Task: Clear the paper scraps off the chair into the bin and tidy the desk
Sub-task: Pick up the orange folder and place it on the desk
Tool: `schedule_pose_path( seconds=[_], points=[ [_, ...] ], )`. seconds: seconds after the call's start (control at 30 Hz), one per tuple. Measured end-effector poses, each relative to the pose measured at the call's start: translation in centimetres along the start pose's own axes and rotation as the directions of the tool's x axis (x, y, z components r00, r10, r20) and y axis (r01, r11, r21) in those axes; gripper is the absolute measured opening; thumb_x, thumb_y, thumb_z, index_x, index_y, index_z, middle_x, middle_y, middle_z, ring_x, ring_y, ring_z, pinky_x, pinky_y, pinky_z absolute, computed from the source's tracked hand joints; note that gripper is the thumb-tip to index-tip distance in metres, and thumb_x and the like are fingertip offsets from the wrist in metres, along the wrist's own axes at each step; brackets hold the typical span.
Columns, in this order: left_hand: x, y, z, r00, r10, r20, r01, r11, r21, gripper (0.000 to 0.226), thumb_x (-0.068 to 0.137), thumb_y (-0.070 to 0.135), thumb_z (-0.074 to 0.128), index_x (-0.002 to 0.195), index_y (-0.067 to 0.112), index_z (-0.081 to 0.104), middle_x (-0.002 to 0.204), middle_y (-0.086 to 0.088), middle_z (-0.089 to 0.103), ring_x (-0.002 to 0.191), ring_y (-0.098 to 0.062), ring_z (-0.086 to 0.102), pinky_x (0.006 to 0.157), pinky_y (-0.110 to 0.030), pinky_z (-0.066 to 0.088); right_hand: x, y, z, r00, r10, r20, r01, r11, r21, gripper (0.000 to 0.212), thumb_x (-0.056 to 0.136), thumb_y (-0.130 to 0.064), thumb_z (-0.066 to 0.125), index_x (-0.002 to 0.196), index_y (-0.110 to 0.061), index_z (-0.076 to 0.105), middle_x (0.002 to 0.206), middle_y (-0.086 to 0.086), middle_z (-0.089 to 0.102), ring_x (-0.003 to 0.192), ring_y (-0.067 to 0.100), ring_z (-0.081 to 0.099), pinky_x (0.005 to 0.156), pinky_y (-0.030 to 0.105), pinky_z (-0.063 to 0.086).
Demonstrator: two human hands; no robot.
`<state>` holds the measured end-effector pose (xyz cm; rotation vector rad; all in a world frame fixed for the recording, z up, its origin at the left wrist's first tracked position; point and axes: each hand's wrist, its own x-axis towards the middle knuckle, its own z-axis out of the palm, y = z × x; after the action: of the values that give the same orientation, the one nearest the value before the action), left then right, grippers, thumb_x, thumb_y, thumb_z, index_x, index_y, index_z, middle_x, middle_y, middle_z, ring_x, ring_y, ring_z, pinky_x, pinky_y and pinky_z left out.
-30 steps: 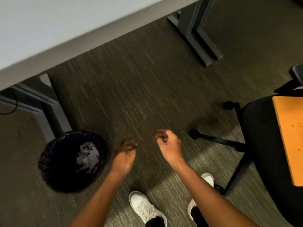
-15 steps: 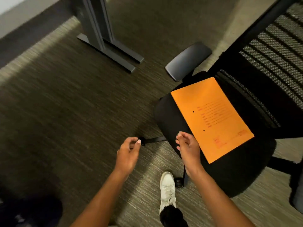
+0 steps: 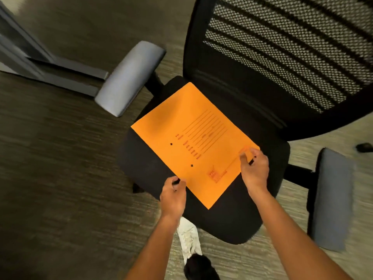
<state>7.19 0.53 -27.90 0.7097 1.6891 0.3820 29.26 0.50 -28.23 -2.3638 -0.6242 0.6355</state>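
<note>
- Now at the chair [image 3: 232, 223], taking up the orange folder [image 3: 193, 142] lying flat on the seat.
- Left hand [image 3: 173, 196] pinched on the near left edge; right hand [image 3: 254, 170] pinched on the right corner.
- No paper scraps visible on the seat.
- Next, probably: lifting level with both grips, then carrying it to the bench, out of view here.
</note>
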Motion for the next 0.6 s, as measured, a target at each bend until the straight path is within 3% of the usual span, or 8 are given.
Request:
schedule_pose_path(
  seconds=[0.13, 0.3, 0.37, 0.43, 0.5, 0.6],
  points=[
    [-0.5, 0.0, 3.8, 0.990, -0.065, -0.125, 0.057, 0.996, -0.071, 0.033, 0.092, 0.031, 0.060, 0.120, 0.015, 0.051, 0.084, 0.000, 0.064, 0.090, -0.027, 0.067, 0.087, -0.050, 0.055, 4.1, 0.5, -0.3, 0.996, -0.011, 0.091, 0.027, 0.984, -0.177, 0.041, 0.091, -0.025, 0.061, 0.129, -0.014, 0.050, 0.140, 0.011, 0.042, 0.132, 0.029, 0.041, 0.111, 0.041, 0.036],
    [-0.5, 0.1, 5.5, 0.979, -0.101, -0.175, 0.081, 0.990, -0.116, 0.022, 0.086, 0.033, 0.068, 0.095, 0.019, 0.055, 0.081, -0.004, 0.065, 0.084, -0.029, 0.067, 0.082, -0.048, 0.057, 6.4, 1.4, -0.2, 0.963, -0.054, 0.266, 0.163, 0.898, -0.409, 0.066, 0.096, -0.036, 0.051, 0.151, -0.018, 0.020, 0.161, 0.007, 0.014, 0.150, 0.025, 0.010, 0.122, 0.044, 0.016],
    [-0.6, 0.4, 5.5, 0.981, -0.142, -0.129, 0.113, 0.971, -0.211, 0.019, 0.085, 0.030, 0.072, 0.081, 0.021, 0.056, 0.079, -0.006, 0.065, 0.081, -0.030, 0.067, 0.080, -0.047, 0.058, 6.9, 1.7, 0.1, 0.956, -0.102, 0.276, 0.223, 0.862, -0.456, 0.063, 0.096, -0.038, 0.050, 0.149, -0.017, 0.024, 0.158, 0.009, 0.019, 0.148, 0.027, 0.014, 0.121, 0.046, 0.018],
    [-0.7, 0.5, 5.2, 0.988, -0.151, -0.038, 0.134, 0.948, -0.288, 0.017, 0.087, 0.021, 0.071, 0.075, 0.014, 0.060, 0.084, -0.011, 0.069, 0.086, -0.031, 0.067, 0.081, -0.046, 0.058, 7.1, 1.7, 0.4, 0.958, -0.163, 0.238, 0.260, 0.842, -0.472, 0.056, 0.094, -0.040, 0.051, 0.142, -0.015, 0.036, 0.147, 0.012, 0.031, 0.137, 0.030, 0.033, 0.115, 0.047, 0.031],
    [-0.9, 0.5, 4.8, 0.987, -0.153, 0.041, 0.158, 0.924, -0.349, 0.009, 0.089, 0.015, 0.067, 0.084, 0.008, 0.066, 0.096, -0.012, 0.073, 0.095, -0.030, 0.069, 0.084, -0.045, 0.058, 7.3, 1.6, 0.6, 0.965, -0.192, 0.180, 0.258, 0.829, -0.496, 0.049, 0.092, -0.042, 0.052, 0.134, -0.017, 0.044, 0.135, 0.013, 0.040, 0.124, 0.031, 0.042, 0.105, 0.046, 0.040],
    [-1.5, 0.5, 4.1, 0.983, -0.156, 0.093, 0.180, 0.902, -0.392, 0.008, 0.091, 0.011, 0.064, 0.098, 0.010, 0.066, 0.102, -0.011, 0.074, 0.099, -0.029, 0.070, 0.080, -0.041, 0.058, 7.3, 1.8, 0.3, 0.981, -0.150, 0.127, 0.195, 0.815, -0.545, 0.046, 0.092, -0.047, 0.051, 0.129, -0.020, 0.048, 0.127, 0.015, 0.047, 0.118, 0.034, 0.044, 0.099, 0.048, 0.042]
  ],
)
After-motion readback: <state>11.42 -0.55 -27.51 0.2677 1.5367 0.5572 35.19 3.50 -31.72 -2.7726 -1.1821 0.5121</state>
